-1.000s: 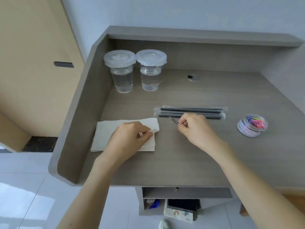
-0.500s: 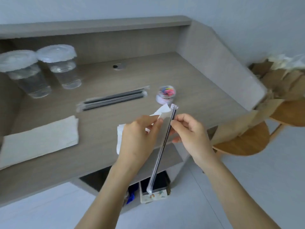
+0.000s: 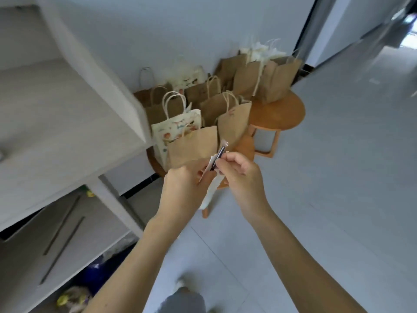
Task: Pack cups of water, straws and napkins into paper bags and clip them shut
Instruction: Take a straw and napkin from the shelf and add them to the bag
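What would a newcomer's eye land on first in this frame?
The two hands meeting at the centre: the right hand pinches a wrapped straw while the left hand grips a white napkin that hangs between them. Just behind them, a crowd of paper bags, mostly brown plus a patterned bag, stands on round wooden stools beside the desk.

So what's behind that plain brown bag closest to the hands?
A white printed bag stands right behind it, then more brown handled bags on round wooden tables. The front bag hides the printed bag's lower part, and no bag's contents show.
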`<state>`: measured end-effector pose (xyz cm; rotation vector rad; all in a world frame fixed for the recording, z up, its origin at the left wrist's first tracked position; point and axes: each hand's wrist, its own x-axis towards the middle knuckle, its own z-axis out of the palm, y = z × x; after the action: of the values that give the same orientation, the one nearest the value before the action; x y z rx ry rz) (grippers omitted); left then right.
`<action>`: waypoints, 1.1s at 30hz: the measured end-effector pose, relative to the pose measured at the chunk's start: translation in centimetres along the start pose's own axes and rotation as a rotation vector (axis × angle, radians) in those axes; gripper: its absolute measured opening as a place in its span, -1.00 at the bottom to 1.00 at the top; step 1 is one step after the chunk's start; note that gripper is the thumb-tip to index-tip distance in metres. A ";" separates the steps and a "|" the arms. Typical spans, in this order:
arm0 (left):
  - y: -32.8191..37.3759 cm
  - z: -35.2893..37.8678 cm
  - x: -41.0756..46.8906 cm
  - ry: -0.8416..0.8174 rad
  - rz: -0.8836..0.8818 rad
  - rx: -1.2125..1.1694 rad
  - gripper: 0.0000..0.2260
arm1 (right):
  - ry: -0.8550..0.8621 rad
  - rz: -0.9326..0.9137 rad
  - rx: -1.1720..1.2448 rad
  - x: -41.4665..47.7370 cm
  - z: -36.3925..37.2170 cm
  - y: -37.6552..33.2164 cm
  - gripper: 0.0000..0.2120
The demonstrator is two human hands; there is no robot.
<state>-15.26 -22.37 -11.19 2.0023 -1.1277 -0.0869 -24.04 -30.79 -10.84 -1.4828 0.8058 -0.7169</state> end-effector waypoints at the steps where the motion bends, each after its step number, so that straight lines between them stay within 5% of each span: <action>1: 0.4 1.6 1.1 -0.004 0.016 0.008 -0.91 | 0.014 0.021 0.002 1.2 -1.2 0.3 -0.93; 7: 1.4 10.8 10.2 0.005 0.094 -0.033 -0.72 | 0.104 -0.146 -0.289 11.4 -8.7 2.4 -0.89; 11: 2.7 15.1 17.7 -0.018 0.101 -0.044 -0.85 | -0.012 -0.258 -0.451 20.2 -13.5 1.6 -0.81; 20: 6.0 24.7 32.5 -0.043 0.172 0.029 -0.84 | -0.150 -0.131 -0.402 36.2 -21.8 2.1 -0.99; 33: 14.2 44.4 52.4 -0.048 0.037 0.073 -0.81 | -0.108 -0.233 -0.500 60.8 -40.0 2.8 -0.90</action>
<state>-12.36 -92.37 -14.70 2.0527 -1.2135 -0.0760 -22.81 -103.56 -12.58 -2.0740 0.7691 -0.6238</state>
